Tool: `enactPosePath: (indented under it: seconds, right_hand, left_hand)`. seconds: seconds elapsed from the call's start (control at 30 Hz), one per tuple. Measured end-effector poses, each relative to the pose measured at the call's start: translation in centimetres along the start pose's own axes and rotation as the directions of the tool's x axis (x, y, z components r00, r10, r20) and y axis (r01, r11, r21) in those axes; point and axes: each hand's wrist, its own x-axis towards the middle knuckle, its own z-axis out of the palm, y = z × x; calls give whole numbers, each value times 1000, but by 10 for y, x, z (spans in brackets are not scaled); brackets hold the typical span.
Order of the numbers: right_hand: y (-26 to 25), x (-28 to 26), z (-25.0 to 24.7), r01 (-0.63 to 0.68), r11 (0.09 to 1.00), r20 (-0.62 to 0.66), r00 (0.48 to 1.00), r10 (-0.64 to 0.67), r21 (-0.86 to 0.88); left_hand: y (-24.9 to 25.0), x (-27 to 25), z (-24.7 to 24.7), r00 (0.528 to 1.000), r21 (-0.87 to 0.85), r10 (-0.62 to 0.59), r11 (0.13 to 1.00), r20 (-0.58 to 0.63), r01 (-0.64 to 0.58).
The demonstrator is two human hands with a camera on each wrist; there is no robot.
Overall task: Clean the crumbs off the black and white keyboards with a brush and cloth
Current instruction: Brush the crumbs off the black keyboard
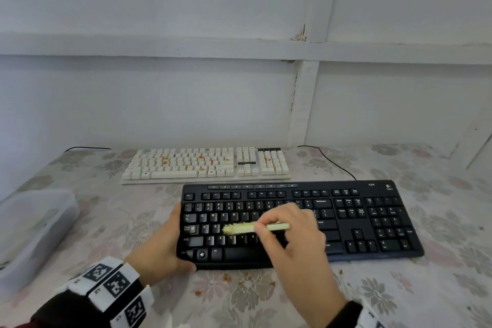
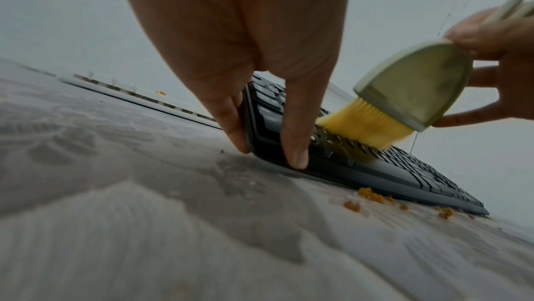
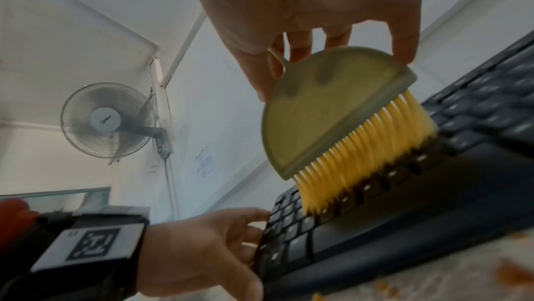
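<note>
On the flowered tablecloth (image 1: 439,287) in front of us lies the black keyboard (image 1: 354,221), and just behind it, near the wall, the white keyboard (image 1: 207,165): two keyboards in all. Our left hand (image 1: 162,245) grips the black one's left end, thumb on the front edge and fingers along the side. Our right hand (image 1: 298,242) pinches the brush (image 1: 253,228) by its flat pale-green back, with the yellow bristles pressed onto the letter keys.

We judge the brush to be light and stiff in the back but soft in the bristles, which bend where they meet the keys; the flat back is the natural place to hold it, as we do now. The black keyboard looks thin, rigid and light enough to slide under the strokes, so bracing its end seems wise. Its keys are probably loose enough to catch, so gentle strokes suit it.

There is one brush. We see no cloth in these views. Several orange crumbs (image 2: 372,195) lie on the tablecloth along the black keyboard's front edge, too scattered to count exactly, and more sit among the white keyboard's keys. One pale plastic tub (image 1: 34,229) stands at the left.
</note>
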Motion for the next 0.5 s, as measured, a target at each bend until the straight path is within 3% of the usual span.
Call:
enactPosePath:
  seconds: [0.13, 0.23, 0.33, 0.5]
  right_hand:
    - [8, 3, -17, 11, 999, -119, 993, -5, 48]
    - [3, 1, -18, 30, 990, -84, 996, -19, 139]
    - [10, -3, -15, 29, 994, -40, 999, -25, 102]
    - [26, -3, -26, -2, 1000, -141, 990, 4, 17]
  left_hand:
    - [2, -1, 0, 1000, 0, 10, 1000, 0, -10]
    - [2, -1, 0, 1000, -9, -1, 1000, 7, 1]
    - [0, -1, 0, 1000, -13, -6, 1000, 6, 7]
    - [-1, -1, 0, 1000, 16, -10, 1000, 10, 10]
